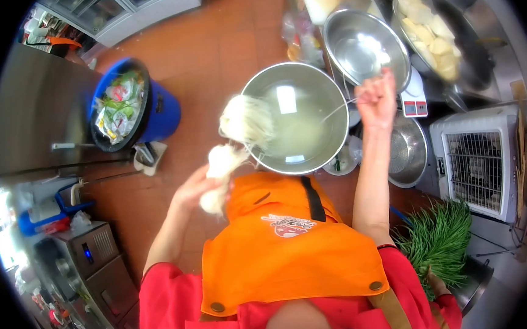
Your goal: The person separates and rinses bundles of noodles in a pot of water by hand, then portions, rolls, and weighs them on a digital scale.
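Observation:
My left hand (195, 187) is closed around a bundle of pale, thin noodles (216, 199) just left of the pot. A larger clump of the same noodles (242, 120) hangs over the pot's left rim, with loose strands trailing down. The wide metal pot (345, 131) holds cloudy, pale liquid. My right hand (378, 98) is raised at the pot's right side, fingers closed on the end of a thin metal handle (336, 108). That handle slants down into the liquid, which hides its far end.
Right of the pot are a steel bowl (359, 45), a white scale (414, 96), a colander (408, 151) and a bowl of pale chunks (428, 34). A blue bin (165, 113) stands left. Another person's hand (437, 284) is beside green stalks (437, 238).

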Motion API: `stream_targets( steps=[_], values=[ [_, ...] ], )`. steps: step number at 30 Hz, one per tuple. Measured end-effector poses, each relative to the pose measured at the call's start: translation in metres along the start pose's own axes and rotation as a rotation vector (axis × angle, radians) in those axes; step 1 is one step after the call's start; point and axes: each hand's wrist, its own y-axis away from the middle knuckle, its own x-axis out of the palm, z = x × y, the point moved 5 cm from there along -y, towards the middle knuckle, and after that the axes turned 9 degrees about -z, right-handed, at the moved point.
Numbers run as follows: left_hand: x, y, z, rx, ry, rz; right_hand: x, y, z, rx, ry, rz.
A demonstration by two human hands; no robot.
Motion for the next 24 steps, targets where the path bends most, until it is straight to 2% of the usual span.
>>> stream_targets(
  steps=[3,5,7,12,15,18,21,24],
  values=[
    [0.02,-0.011,-0.006,0.049,0.101,0.06,-0.033,-0.003,-0.059,-0.047,0.444,0.037],
    [0.033,-0.02,-0.01,0.061,0.136,0.092,-0.078,-0.002,-0.113,0.14,0.602,0.13],
    [0.045,-0.031,-0.015,0.05,0.147,0.2,-0.101,0.026,-0.149,0.32,0.909,0.107],
    [0.063,-0.057,-0.009,0.026,0.231,0.239,-0.151,0.043,-0.183,0.278,1.112,0.138],
    [0.065,-0.076,0.0,-0.025,0.268,0.216,-0.162,0.064,-0.191,0.662,1.117,0.27],
    [0.068,-0.095,0.012,-0.086,0.332,0.215,-0.165,0.086,-0.208,0.81,1.048,0.207],
    [0.068,-0.105,0.015,-0.137,0.294,0.182,-0.161,0.074,-0.21,0.179,1.339,0.327],
    [0.078,-0.112,0.013,-0.138,0.226,0.121,-0.147,0.075,-0.176,-0.337,1.8,0.07]
  ],
)
